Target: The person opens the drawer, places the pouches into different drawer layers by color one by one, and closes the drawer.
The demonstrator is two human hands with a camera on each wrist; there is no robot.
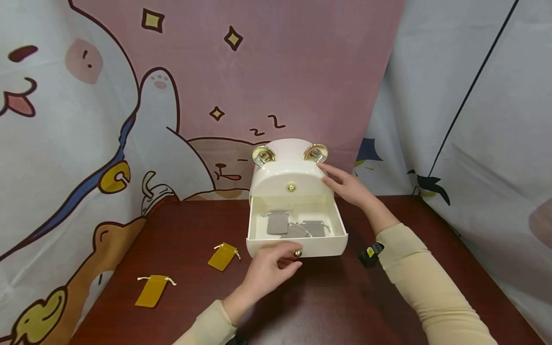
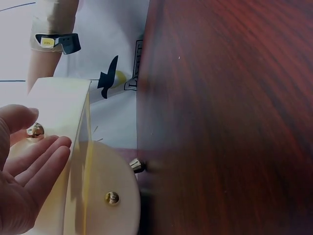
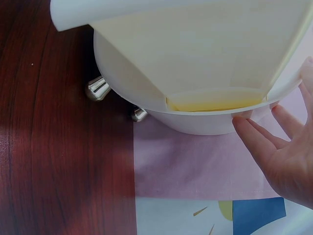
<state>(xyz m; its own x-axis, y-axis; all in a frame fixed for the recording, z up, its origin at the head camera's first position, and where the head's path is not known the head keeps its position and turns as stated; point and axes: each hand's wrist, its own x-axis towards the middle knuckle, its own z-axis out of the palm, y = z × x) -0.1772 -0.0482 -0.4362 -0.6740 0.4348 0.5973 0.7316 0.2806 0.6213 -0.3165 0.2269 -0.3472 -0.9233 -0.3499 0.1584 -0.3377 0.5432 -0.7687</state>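
Observation:
A cream box (image 1: 290,167) with a rounded top and two gold ear-like fittings stands at the back of the table. Its drawer (image 1: 323,247) is pulled out and holds several grey drawstring pouches (image 1: 277,223). In front of the drawer is my left hand (image 1: 270,268), its thumb and forefinger on either side of the small gold knob (image 2: 35,129). The other left fingers (image 2: 46,169) lie straight along the drawer front. My right hand (image 1: 348,188) touches the box's right side with extended fingers; its fingertips (image 3: 242,121) meet the rim in the right wrist view.
Two mustard-yellow drawstring pouches lie left of the box, one near the drawer (image 1: 223,257) and one nearer the front (image 1: 152,291). Printed cloth (image 1: 302,72) hangs behind the dark red-brown table (image 1: 181,230). A black wrist device (image 1: 370,255) is on the right sleeve.

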